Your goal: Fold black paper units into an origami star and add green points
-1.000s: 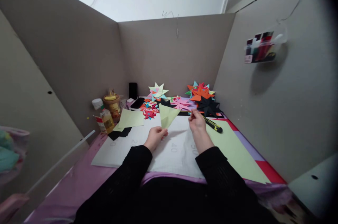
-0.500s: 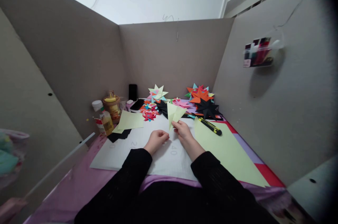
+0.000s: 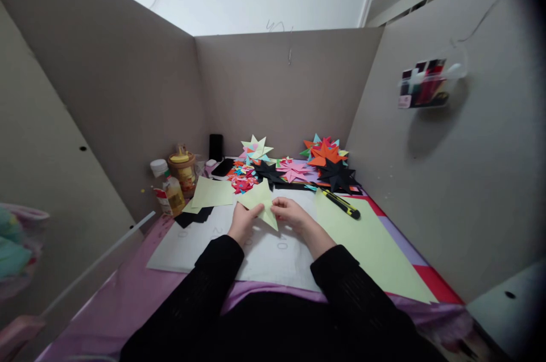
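Note:
Between both hands, above the white mat, is a pale yellow folded paper with pointed corners. My left hand pinches its left side, thumb on top. From the right, my right hand closes its fingertips on the paper's right edge. One point of the paper hangs down between the hands. To the left lie pale yellow paper squares over black paper. A large pale yellow sheet rests to the right, with a yellow and black utility knife on it.
Folded paper stars stand at the back: an orange star, a black star and a pink star. A glue bottle, a brown pot and a black phone are at the back left. Grey panels enclose the table.
The folded paper has come down and turned, its point now facing toward me. My left hand, apart from it before, now grips its left side. My right hand has shifted slightly.

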`<state>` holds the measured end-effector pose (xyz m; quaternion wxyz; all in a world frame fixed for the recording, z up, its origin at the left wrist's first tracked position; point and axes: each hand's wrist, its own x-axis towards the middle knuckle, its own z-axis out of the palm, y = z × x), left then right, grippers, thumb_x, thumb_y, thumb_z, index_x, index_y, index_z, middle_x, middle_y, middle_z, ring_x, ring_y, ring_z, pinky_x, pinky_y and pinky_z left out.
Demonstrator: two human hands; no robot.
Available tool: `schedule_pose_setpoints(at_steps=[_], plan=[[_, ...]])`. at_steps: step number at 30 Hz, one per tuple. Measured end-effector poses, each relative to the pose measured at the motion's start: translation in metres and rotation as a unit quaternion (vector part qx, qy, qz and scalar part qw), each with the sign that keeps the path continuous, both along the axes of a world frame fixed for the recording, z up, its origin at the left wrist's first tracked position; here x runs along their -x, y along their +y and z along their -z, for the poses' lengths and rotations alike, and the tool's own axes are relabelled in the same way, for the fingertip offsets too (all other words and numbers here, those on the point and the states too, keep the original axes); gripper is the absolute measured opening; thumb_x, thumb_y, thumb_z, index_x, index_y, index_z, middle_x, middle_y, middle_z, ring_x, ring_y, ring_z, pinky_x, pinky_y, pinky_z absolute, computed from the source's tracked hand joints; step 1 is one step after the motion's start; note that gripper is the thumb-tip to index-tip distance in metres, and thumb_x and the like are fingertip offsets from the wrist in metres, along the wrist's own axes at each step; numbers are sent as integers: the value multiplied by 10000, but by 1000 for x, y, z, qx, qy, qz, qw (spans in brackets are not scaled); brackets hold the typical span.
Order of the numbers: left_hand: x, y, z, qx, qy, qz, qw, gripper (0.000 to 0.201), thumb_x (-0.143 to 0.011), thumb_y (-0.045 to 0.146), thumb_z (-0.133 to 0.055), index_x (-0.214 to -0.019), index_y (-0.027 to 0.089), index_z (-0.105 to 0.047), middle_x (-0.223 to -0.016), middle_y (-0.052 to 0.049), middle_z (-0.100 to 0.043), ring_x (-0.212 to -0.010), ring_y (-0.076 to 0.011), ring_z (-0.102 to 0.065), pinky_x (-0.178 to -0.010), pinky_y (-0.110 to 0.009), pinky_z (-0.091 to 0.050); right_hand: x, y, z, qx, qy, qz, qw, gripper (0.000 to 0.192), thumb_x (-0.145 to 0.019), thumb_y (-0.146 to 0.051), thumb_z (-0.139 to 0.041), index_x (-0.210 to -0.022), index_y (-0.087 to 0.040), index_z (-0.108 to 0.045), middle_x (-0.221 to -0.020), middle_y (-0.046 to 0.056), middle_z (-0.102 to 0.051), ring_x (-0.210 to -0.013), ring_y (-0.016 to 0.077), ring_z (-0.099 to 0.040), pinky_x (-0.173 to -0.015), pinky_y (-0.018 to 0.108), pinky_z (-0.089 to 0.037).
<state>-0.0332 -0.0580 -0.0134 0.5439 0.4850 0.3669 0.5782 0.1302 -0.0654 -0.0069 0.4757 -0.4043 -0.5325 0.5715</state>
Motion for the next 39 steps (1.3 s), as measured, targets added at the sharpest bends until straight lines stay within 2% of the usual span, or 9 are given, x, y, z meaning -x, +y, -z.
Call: schedule_pose_setpoints(at_steps=[4,9,16,19,22,27,30,34,39], plan=[[-4,-2,-1,24,-18,37,999,580,-575,304,-806,-1077,136,-569,-998,-127,-709,-826,-237,-675,-689,-296,-504,6,0,2,-28,13,23,999,298,-603,-338,-778,-586,-178,-528,-450,-85,-446,-404,62,-356,-426,202,-242],[-3,-4,-3,59,-38,62,996,691,-621,389,-781,-1196,172,-465,-831,-51,-698,-606,-145,-633,-585,-250,-474,6,2,1,-43,40,1,998,320,-604,-399,-787,-749,-170,-617,-653,10,-639,-543,133,-559,-510,236,-393],[9,-12,-11,130,-4,229,965,351,-624,382,-800,-807,116,-661,-596,-8,-593,-368,-24,-376,-357,-175,-227,-8,2,-4,-81,59,-37,994,526,-551,-441,-816,-1008,-230,-662,-1050,93,-684,-862,225,-648,-684,315,-500],[11,-13,-11,162,4,272,949,349,-609,343,-824,-812,98,-683,-619,-32,-614,-344,-12,-339,-330,-181,-179,-9,-2,-3,-111,37,-74,990,416,-485,-444,-855,-784,-191,-714,-1121,132,-669,-950,294,-645,-776,409,-507],[12,-6,-10,177,-27,243,953,426,-672,395,-783,-984,135,-657,-727,-41,-635,-396,-33,-430,-346,-170,-271,-12,-2,-4,-166,21,-35,985,282,-562,-436,-832,-666,-206,-707,-1134,107,-661,-994,295,-627,-849,444,-479],[14,7,-5,189,-85,180,962,588,-768,631,-582,-1108,152,-547,-972,-128,-646,-755,-177,-663,-600,-257,-521,-16,-2,-10,-262,-33,69,962,130,-702,-339,-766,-825,-300,-758,-1149,66,-629,-1186,281,-484,-1062,469,-296],[14,6,-3,185,-84,175,963,609,-682,432,-759,-1167,154,-517,-947,-118,-668,-722,-194,-670,-605,-284,-526,-12,-3,-9,-314,-115,64,940,80,-675,-277,-784,-744,-314,-767,-1118,69,-645,-1238,304,-415,-1093,499,-231],[15,4,-3,154,-78,161,972,718,-559,142,-811,-1212,162,-511,-846,-67,-699,-646,-176,-662,-597,-270,-510,-9,-1,-4,-368,-231,78,897,105,-738,-234,-703,-789,-296,-770,-1328,69,-502,-1294,308,-350,-1077,502,-268],[17,2,-8,124,-65,162,977,746,-584,137,-781,-1275,148,-501,-859,-88,-721,-659,-196,-670,-612,-293,-509,-18,2,-2,-271,-167,13,948,129,-735,-227,-685,-836,-246,-763,-1268,87,-477,-1243,284,-442,-1024,410,-377]])
